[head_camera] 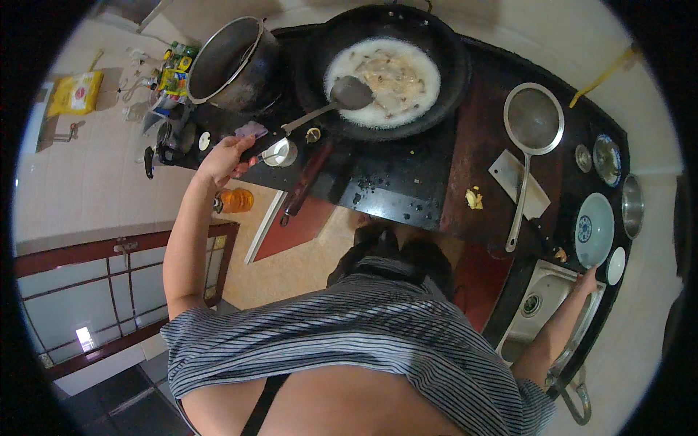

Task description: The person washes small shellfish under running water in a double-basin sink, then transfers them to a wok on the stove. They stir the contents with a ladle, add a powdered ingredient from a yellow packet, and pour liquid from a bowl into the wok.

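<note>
My left hand grips the black handle of a metal cooking ladle. Its bowl rests over the near side of a black wok holding frothy white broth with pale food pieces. Just below my left fingers, a small spoon stands in a white cup; whether those fingers also hold the spoon is unclear. My right hand, far right above the sink edge, has its fingers on the near rim of a pale blue bowl with a blue pattern inside.
A deep dark pot stands left of the wok, whose wooden handle juts past the counter edge. A strainer lies across a cleaver; chopped yellow pieces sit nearby. A steel sink and white dish are at right.
</note>
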Available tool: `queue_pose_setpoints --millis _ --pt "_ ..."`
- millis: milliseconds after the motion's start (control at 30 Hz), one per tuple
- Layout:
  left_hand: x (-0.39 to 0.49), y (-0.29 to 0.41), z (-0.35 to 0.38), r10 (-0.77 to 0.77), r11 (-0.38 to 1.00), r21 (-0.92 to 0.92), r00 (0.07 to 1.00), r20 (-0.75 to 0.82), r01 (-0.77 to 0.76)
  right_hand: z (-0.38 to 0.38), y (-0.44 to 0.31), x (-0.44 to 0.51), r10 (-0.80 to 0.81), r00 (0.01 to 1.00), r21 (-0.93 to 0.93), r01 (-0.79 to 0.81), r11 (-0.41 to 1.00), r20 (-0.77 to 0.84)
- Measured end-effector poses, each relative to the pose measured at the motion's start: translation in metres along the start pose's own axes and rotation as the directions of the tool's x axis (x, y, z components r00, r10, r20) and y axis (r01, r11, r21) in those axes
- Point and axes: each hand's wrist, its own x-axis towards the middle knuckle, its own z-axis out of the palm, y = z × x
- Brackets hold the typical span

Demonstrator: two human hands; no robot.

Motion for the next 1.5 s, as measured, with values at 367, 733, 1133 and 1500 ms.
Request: queue_pose_setpoints --millis 367,733,1133,1500 --pt "0.024 -0.004 0.001 0.002 1.000 -0.030 0.998 0.069 0.000 0.034 0.034 0.053 0.175 0.772 0.315 -0.440 0.841 0.611" --pt "0.048 0.005 -0.005 0.012 1.000 -0.011 0.989 0.150 -0.010 -0.020 -0.011 0.020 -0.017 0.899 0.364 -0.160 0.918 0.438" --pt "0.105 0.033 -0.036 0.047 0.994 0.077 0.925 0.377 -0.082 -0.137 0.037 -0.153 0.000 0.894 0.464 -0.232 0.855 0.448" --pt "0.151 0.043 -0.045 0.126 0.976 0.083 0.830 0.544 -0.203 -0.170 0.086 -0.343 0.024 0.915 0.396 -0.198 0.897 0.403"
